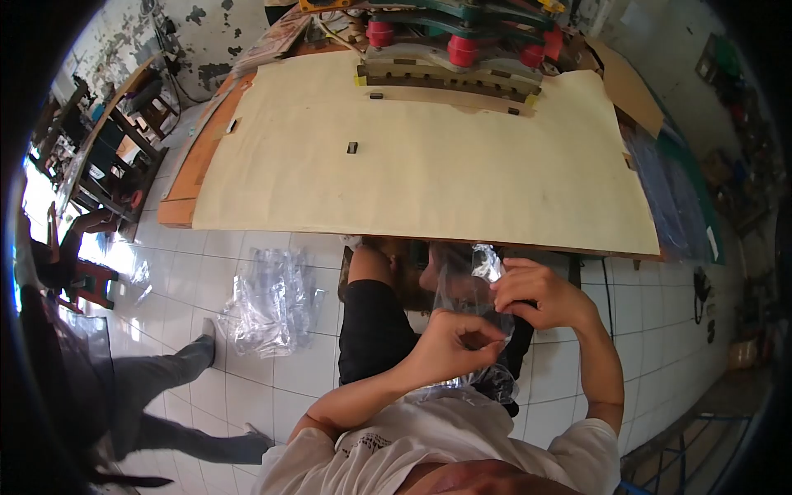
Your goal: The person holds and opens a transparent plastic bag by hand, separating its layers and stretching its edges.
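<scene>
A thin clear plastic sheet or bag (455, 285) hangs over my lap, below the table's front edge. My left hand (458, 340) is closed in a pinch at its lower side, thumb and forefinger together. Higher and to the right, my right hand (540, 293) has its fingers bent and closed on the plastic's upper right edge. Light glints off the film beside the right fingertips. More crumpled clear plastic (487, 384) lies across my lap, partly hidden by the left hand and forearm.
A table (429, 181) covered with cream sheet stands ahead, bearing a green machine with red knobs (462, 51) at the back. Clear plastic (276, 305) is piled on the tiled floor at left. Another person's legs (177, 371) are nearby. Cardboard (625, 87) leans at back right.
</scene>
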Available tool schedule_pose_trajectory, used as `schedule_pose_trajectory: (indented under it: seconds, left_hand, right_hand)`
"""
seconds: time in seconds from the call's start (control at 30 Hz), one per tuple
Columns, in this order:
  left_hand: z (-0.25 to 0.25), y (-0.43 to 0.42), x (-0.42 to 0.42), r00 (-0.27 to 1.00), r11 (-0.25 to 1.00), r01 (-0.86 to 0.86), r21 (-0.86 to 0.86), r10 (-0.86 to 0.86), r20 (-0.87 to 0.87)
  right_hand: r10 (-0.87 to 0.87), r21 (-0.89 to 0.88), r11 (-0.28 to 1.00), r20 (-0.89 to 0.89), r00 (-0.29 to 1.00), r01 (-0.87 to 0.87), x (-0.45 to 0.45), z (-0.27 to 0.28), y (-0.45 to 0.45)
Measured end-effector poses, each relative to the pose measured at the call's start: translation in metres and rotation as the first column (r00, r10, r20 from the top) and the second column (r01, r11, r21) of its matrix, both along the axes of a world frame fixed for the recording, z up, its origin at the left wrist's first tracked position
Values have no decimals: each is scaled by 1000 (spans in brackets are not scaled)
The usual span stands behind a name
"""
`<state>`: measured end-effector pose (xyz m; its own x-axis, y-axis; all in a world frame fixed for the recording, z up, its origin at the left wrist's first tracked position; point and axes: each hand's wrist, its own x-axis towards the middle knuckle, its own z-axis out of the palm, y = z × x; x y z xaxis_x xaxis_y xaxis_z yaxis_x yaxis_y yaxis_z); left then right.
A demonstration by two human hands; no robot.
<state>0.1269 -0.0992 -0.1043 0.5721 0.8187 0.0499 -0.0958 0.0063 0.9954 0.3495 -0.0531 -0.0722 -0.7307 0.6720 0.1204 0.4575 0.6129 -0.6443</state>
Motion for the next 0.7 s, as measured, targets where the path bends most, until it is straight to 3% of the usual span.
schedule_pose_trajectory:
  seconds: [0.3,0.4,0.47,0.53,0.7]
  left_hand:
    - [-19,10,37,993,994,88,-61,-83,84]
    - [-25,27,43,1000,999,0,-48,-1,-17]
    - [-25,39,48,998,998,-59,17,59,-8]
    - [-20,48,52,998,997,-54,55,55,-23]
    - [-6,55,60,999,933,15,361,-31,38]
  right_hand:
    - [-234,80,970,67,970,229,32,-4,-21]
    - [-349,78,936,82,933,343,41,-14,-17]
    - [-346,112,935,78,935,337,47,-16,-16]
    - [-454,230,874,69,888,429,52,-20,-22]
    - [-560,272,811,107,821,518,63,-11,-56]
